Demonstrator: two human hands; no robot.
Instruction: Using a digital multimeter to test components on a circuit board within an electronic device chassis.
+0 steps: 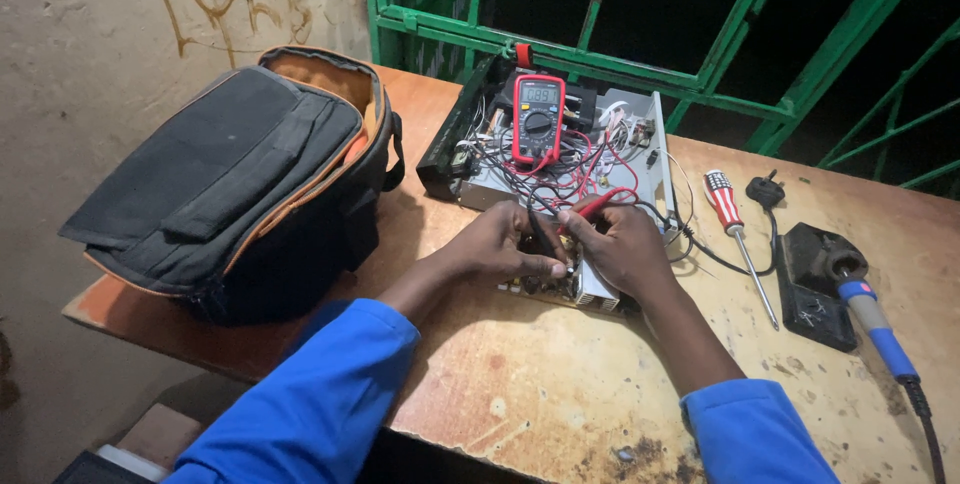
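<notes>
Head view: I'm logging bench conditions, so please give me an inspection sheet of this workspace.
Surface: wooden table, worn, stained, paint flaking.
Job's things: circuit board under both hands; opened device case with a red multimeter lying on it.
Clutter: black bag at left; screwdriver; blue-handled soldering iron on black stand.
Grippers: left hand holds a black probe; right hand holds a red probe; fingers on the board.
Cables: tangled red and black wires; black plug.
Surroundings: green metal grille; marked wall.
</notes>
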